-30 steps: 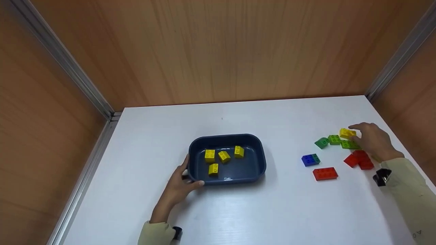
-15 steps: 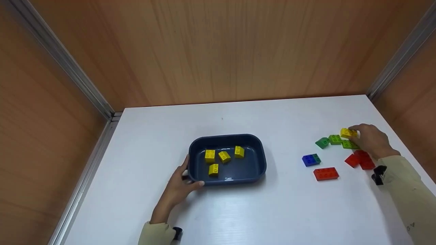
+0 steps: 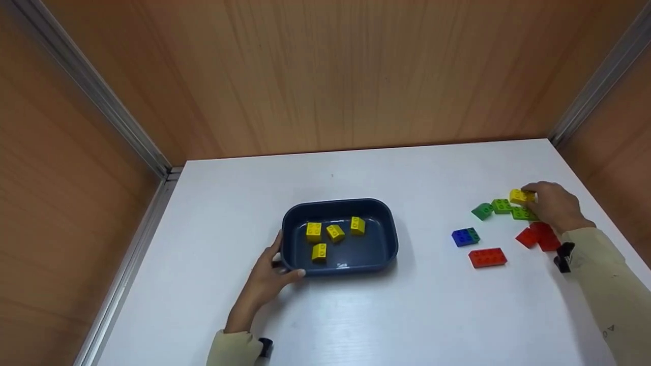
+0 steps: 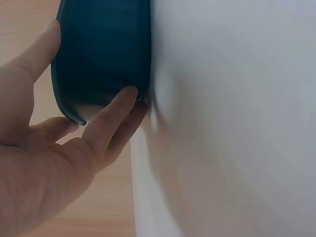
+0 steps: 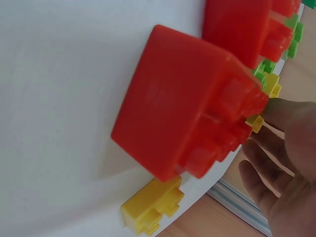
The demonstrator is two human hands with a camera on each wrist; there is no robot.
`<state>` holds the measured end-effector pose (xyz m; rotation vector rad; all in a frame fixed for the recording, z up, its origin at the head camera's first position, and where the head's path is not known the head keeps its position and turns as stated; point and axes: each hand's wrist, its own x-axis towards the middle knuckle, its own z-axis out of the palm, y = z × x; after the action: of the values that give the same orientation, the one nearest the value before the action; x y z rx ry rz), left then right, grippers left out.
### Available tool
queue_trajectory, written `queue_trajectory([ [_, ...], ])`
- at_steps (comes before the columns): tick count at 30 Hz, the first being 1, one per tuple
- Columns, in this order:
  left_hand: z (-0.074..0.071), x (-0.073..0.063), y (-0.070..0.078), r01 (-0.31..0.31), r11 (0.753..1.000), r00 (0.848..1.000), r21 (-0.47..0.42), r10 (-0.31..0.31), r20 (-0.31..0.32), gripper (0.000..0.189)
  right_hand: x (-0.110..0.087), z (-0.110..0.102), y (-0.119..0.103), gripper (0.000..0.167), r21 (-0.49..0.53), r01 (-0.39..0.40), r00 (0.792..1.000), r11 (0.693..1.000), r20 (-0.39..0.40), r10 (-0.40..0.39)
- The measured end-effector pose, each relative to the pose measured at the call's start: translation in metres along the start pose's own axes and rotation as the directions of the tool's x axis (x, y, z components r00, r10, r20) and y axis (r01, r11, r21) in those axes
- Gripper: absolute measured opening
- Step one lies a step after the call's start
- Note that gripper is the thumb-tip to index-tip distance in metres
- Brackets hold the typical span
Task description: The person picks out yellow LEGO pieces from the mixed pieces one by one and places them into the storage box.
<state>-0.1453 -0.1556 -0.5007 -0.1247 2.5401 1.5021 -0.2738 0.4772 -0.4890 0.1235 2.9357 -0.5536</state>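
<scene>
My left hand [image 3: 264, 282] holds the left end of a dark blue rectangular dish [image 3: 363, 256]. In the left wrist view the thumb lies on the rim of the dish [image 4: 103, 49], while the other fingers support its end and underside. Several yellow toy bricks [image 3: 314, 232] lie inside it. Far to the right, my right hand [image 3: 557, 206] pinches a yellow brick [image 3: 516, 196] between thumb and index finger. In the right wrist view that yellow brick [image 5: 255, 122] is mostly hidden behind a red brick [image 5: 158, 98].
Close to the right hand are green bricks [image 3: 501, 206] and red bricks [image 3: 544, 237]. A blue-and-green piece [image 3: 464, 237] and a long red brick [image 3: 487, 257] lie nearer the dish. Another yellow brick [image 5: 153, 202] shows in the right wrist view. Wooden panels [image 3: 325, 76] enclose the white table.
The right thumb and index finger have closed from a wider gap onto the yellow brick, and the hand has shifted slightly. The left hand and dish stay in place.
</scene>
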Motion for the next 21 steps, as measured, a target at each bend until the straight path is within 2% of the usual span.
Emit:
queue_trajectory([
  [7,-0.002,-0.001,-0.001,-0.015,1.0,1.0,-0.02,0.016,0.015,0.109,-0.001,0.002,0.004,0.046,-0.011,0.013,1.0,1.0,-0.026,-0.013],
  [13,-0.002,-0.001,0.001,0.0,1.0,1.0,-0.01,0.0,0.011,0.11,-0.004,0.001,0.005,0.047,-0.004,0.028,0.999,1.0,-0.041,-0.028],
  [18,-0.001,0.0,0.0,-0.004,1.0,1.0,-0.013,0.005,0.003,0.109,-0.005,-0.003,-0.003,0.05,0.017,0.018,0.999,1.0,-0.051,-0.018],
  [21,-0.002,-0.001,0.0,0.006,1.0,1.0,-0.017,-0.006,0.002,0.109,-0.006,-0.003,-0.01,0.051,0.004,0.041,0.997,0.999,-0.066,-0.041],
])
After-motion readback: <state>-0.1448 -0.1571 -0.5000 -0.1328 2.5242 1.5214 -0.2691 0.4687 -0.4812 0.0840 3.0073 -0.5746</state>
